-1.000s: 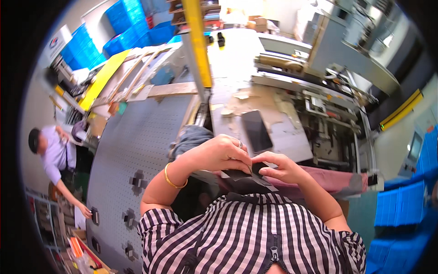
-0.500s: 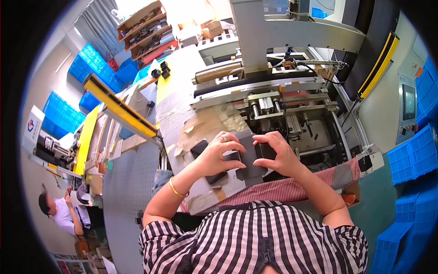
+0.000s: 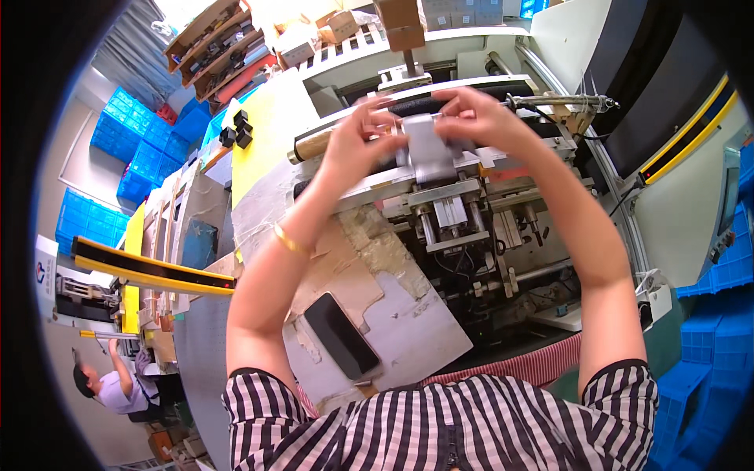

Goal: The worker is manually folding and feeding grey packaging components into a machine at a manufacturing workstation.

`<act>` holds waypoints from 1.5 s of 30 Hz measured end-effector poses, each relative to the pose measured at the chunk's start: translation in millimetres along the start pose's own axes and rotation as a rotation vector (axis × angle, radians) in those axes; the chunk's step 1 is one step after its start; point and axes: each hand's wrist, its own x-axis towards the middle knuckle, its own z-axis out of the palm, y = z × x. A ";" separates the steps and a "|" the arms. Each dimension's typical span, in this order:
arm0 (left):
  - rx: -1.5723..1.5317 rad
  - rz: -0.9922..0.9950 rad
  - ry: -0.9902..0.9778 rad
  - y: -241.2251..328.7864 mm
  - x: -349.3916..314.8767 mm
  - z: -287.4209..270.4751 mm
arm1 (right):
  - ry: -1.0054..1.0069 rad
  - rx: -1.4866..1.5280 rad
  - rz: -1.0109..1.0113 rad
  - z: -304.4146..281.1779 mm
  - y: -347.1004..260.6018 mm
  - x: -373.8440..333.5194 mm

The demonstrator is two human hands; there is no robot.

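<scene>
I have the left hand (image 3: 363,140) and right hand (image 3: 481,124) half-curled astride a grey piece (image 3: 428,147) (blur hides whether either grips) near the machine carriage (image 3: 451,213); positioning, I judge; next calls for careful alignment.

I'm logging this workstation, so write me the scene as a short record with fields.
Left hand: at the left side of a blurred grey piece; grip unclear
Right hand: at its right side; grip unclear
Machine: metal, with rods and rollers
Phone: dark screen up, on a worn board
Black blocks: grouped on a yellow sheet
Blue crates: right edge and upper left
Co-worker: far left, light top
</scene>
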 end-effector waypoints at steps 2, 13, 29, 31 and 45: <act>0.113 0.017 0.051 2.7 50.3 -8.9 | 0.072 -0.047 0.007 -28.5 12.1 38.8; 0.460 0.311 0.350 14.4 65.0 -20.5 | 0.538 -0.214 -0.612 -14.1 -33.0 49.4; 0.772 -0.500 1.107 -93.3 -588.7 -201.2 | -0.786 0.290 0.130 391.3 -129.3 -227.6; 0.918 -0.855 1.093 -148.2 -688.6 -225.6 | -0.830 0.250 0.097 428.5 -144.2 -217.2; 0.340 -1.225 0.788 -181.6 -707.8 -303.1 | -0.988 0.051 0.041 549.5 -195.6 -198.6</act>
